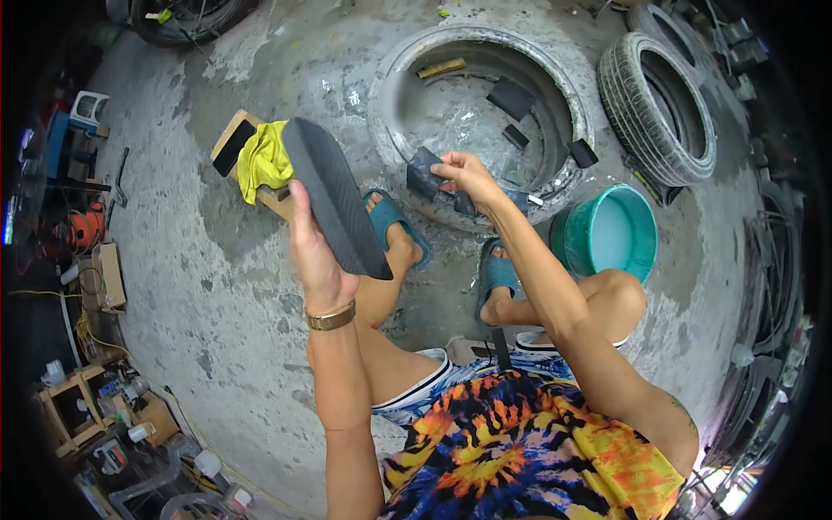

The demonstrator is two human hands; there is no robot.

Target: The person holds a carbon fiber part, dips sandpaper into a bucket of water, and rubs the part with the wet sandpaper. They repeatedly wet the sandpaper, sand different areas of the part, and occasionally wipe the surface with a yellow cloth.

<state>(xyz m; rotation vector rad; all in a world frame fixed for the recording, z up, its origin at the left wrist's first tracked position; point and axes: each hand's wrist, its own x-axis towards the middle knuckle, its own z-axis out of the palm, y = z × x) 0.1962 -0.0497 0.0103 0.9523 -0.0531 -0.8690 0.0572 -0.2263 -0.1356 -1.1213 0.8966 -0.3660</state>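
Observation:
My left hand (314, 247) is closed around a long black carbon-fibre-patterned part (334, 199), holding it tilted above the floor. The fingers behind it are hidden. My right hand (468, 176) pinches a dark square sheet of sandpaper (425, 173) at the near rim of a tyre lying flat (568, 78). A crumpled yellow cloth (264, 160) lies on a piece of wood (247, 121), just beyond the black part. Inside the tyre are another dark sheet (510, 99), a small black block (516, 136) and a yellowish strip (442, 68).
A green bucket of cloudy water (611, 230) stands right of my feet. Another tyre (654, 108) leans beyond it. A black block (583, 153) sits on the flat tyre's rim. Wooden frames (82, 407) and boxes line the left side of the wet concrete floor (217, 347).

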